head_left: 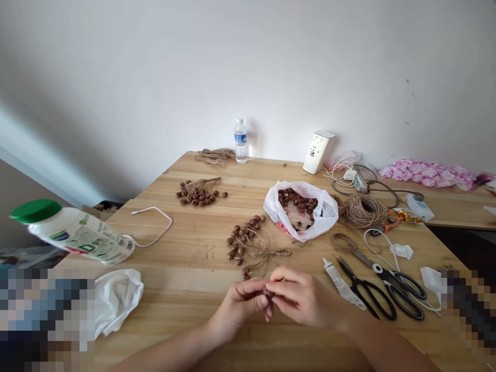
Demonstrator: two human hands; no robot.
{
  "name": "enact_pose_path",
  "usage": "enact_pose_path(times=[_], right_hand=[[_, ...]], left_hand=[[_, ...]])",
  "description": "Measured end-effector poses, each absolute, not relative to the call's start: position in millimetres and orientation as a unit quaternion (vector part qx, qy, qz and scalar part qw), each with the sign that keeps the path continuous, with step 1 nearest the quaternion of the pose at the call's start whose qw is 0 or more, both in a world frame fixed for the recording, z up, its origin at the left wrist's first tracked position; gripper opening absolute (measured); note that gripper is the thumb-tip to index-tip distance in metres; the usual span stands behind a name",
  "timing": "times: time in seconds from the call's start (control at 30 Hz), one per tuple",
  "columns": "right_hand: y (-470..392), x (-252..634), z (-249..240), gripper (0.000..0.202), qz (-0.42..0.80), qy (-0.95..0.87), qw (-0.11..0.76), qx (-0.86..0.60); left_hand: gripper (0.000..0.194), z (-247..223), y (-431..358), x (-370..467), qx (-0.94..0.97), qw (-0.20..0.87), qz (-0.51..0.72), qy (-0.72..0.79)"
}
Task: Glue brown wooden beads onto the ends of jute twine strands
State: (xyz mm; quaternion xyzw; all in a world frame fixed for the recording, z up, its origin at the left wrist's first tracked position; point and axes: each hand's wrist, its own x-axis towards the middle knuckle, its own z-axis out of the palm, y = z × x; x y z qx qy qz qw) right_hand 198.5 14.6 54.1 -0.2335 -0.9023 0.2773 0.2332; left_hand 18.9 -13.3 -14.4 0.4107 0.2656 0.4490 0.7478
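A brown nut (268, 293) pinched between fingers (283, 290).

We look from one head-worn camera, forward and down, close over a pale-brown wooden table (178, 297) toward a flat grey-white wall (155, 77)

Shows bare left hand (236, 306), bare right hand (308, 297), bare forearms (174, 345) tapering to narrow wrists (217, 326), slim fingers (285, 291), rounded left thumbnail (264, 301).

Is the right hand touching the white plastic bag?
Apart. The head view shows bare wooden table between the right hand and the white plastic bag.
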Motion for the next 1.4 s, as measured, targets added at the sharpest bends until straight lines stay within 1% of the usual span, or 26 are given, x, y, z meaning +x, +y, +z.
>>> enact_pose_path(times=[0.3,0.47,0.6,0.73,0.9,1.0,1.13,1.4], right_hand=[[18,201,50,0.019,0.320,-0.892,0.227,-0.223],[23,200,45,0.017,0.353,-0.875,0.252,-0.214],[25,200,41,0.024,0.400,-0.841,0.288,-0.223],[24,199,42,0.026,0.422,-0.830,0.280,-0.234],[23,200,47,0.028,0.401,-0.848,0.267,-0.224],[22,200,49,0.032,0.367,-0.866,0.256,-0.221],[19,199,50,0.032,0.319,-0.889,0.244,-0.221],[14,197,51,0.029,0.287,-0.898,0.222,-0.248]], left_hand=[[0.018,-9,-16,19,0.457,0.702,0.455,0.301],[0.013,-12,-17,16,0.516,0.633,0.478,0.323],[0.024,-14,-18,11,0.595,0.534,0.491,0.345],[0.032,-16,-18,10,0.630,0.471,0.506,0.355],[0.032,-14,-20,11,0.644,0.457,0.500,0.356],[0.024,-12,-20,11,0.651,0.463,0.476,0.367],[0.013,-10,-19,11,0.663,0.469,0.448,0.374],[0.015,-7,-18,11,0.689,0.465,0.413,0.373]])
